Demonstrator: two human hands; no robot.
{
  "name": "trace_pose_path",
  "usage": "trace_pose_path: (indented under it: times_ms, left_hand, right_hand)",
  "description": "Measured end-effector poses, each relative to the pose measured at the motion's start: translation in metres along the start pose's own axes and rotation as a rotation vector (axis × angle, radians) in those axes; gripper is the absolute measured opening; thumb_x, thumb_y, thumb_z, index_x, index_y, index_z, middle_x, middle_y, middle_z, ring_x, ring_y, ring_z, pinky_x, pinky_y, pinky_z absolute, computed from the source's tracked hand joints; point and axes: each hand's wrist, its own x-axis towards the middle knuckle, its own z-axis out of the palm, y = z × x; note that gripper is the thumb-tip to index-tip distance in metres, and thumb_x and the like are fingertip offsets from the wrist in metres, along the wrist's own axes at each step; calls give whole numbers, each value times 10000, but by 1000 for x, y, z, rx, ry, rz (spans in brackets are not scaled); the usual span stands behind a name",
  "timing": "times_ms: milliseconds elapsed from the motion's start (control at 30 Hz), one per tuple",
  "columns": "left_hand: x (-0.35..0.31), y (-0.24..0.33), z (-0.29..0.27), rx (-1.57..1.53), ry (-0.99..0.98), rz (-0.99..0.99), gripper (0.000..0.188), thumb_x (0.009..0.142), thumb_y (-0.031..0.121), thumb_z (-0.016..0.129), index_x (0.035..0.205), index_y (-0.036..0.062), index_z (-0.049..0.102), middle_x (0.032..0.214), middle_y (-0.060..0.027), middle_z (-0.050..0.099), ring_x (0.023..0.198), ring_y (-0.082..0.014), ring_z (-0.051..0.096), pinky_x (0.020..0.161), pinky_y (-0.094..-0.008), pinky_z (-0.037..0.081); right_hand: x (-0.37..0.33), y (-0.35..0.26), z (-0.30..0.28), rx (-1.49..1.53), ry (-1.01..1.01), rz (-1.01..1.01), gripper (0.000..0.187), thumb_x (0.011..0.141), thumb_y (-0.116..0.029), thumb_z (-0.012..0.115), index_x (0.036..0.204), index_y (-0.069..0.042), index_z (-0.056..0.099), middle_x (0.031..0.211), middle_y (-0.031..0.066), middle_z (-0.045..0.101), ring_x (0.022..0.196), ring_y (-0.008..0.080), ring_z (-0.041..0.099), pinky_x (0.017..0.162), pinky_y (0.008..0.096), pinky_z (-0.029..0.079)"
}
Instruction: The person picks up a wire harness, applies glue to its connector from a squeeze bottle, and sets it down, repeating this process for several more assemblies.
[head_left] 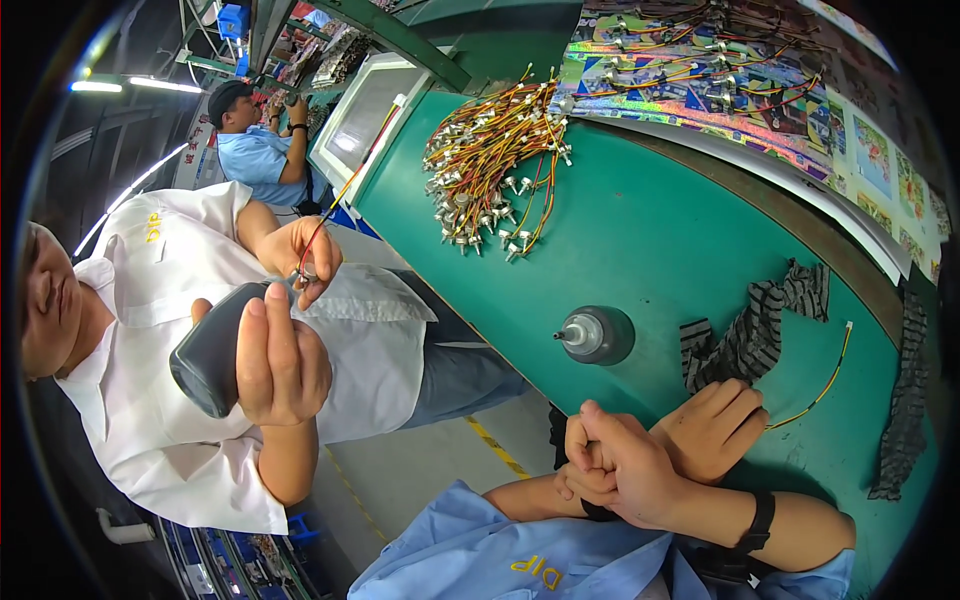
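Wire lead (pixel 826 390) lies on the green tabletop (pixel 680 240), right side of view, near end at the left hand (pixel 712 435), far end a small pale tip. Thin, yellow and black, gently curved. Left fingers bent over the near end; cannot tell if they grip it. Right hand (pixel 630 470) crosses over the left forearm, fingers curled in a loose fist. Near the hands: crumpled grey-and-black striped cloth (pixel 752 335), dark nozzle bottle (pixel 608 335). Farther along: tangled heap of wired parts (pixel 485 150), red, yellow and black leads. Shiny patterned sheet (pixel 655 112) at upper right bears more. Co-worker (pixel 180 270) in white shirt, holding a dark squeeze bottle (pixel 212 352) and a wired component (pixel 308 272). Behind: person (pixel 262 160) in blue, dark cap; ceiling lights (pixel 165 85); grey floor (pixel 405 485), yellow line (pixel 495 447).
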Motion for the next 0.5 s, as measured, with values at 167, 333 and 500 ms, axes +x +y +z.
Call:
trace_pose_path:
  times_ms: [167,333,500]
  left_hand:
    - [0,0,0,4,15,2,301,675,107,581,942,-32,589,962,-137,542,836,-259,541,681,-315,464]
    - [-2,1,1,23,13,2,298,677,100,583,946,-28,591,968,-136,541,848,-258,539,687,-316,465]
    - [-2,0,3,-9,46,2,292,678,90,590,946,-26,592,965,-130,542,850,-257,541,701,-315,467]
  right_hand:
    - [0,0,1,-18,-4,14,484,1026,-432,272,704,-88,382,463,-41,219,371,80,214,638,332,403]
    - [-1,-3,3,-22,9,22,478,1027,-428,267,702,-95,372,466,-40,215,380,82,210,649,338,402]
    - [0,-1,4,-19,29,-7,432,1027,-403,292,726,-103,371,474,-37,217,392,85,210,655,337,395]
